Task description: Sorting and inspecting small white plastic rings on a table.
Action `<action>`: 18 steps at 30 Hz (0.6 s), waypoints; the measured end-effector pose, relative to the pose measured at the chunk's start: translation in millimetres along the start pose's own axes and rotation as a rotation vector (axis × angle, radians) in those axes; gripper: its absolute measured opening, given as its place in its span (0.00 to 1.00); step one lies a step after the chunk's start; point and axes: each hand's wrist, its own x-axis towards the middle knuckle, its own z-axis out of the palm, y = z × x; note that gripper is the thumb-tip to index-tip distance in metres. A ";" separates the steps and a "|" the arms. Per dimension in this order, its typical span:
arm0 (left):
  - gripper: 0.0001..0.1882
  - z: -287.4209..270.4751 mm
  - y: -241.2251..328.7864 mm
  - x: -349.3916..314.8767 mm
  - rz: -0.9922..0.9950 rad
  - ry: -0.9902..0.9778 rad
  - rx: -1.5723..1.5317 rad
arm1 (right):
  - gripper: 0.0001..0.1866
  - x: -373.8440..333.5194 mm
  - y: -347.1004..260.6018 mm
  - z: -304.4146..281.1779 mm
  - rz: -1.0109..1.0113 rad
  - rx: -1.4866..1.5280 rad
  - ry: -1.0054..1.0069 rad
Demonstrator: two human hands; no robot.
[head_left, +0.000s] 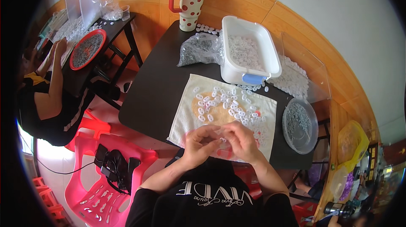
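Towel (186, 100) of cream-white cloth with orange and red print, spread on near side of black flat-topped table (154, 87). Left hand (198, 142) and right hand (242, 141) meet over its near edge. Small white plastic piece (223, 140) sits between them; exact shape too small to tell. Left thumb and index narrow, pinching it; right fingertips bunched close beside, can't tell if they grip too. Loose white oval two-hole plastic pieces (232, 104) scattered farther on the towel, small translucent pieces (263, 136) at right. White rectangular plastic box with blue latch (275, 67) at far side, round clear plastic tub (301, 145) of grey bits at right. Step in hand: probably fingertip fitting or handling of one piece. Next move likely calls for steady left pinch, fine right-hand alignment, light pressure.
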 end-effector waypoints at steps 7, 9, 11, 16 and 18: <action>0.21 0.6 -0.3 -0.7 -0.004 0.011 0.021 | 0.15 -1.7 -6.3 -6.9 0.204 0.158 0.011; 0.20 -0.3 -0.2 0.2 -0.004 -0.008 0.026 | 0.15 -1.8 -8.0 -5.4 0.176 0.134 -0.012; 0.20 0.9 0.5 0.6 -0.012 -0.009 0.026 | 0.16 -0.3 -8.0 -5.3 0.155 0.137 -0.011; 0.20 -1.2 -2.0 -0.3 -0.010 -0.018 0.033 | 0.17 -0.4 -4.9 -6.6 0.101 0.113 -0.033; 0.20 -2.1 -2.3 -0.7 -0.025 -0.015 0.023 | 0.17 0.7 -5.5 -6.8 0.103 0.132 -0.047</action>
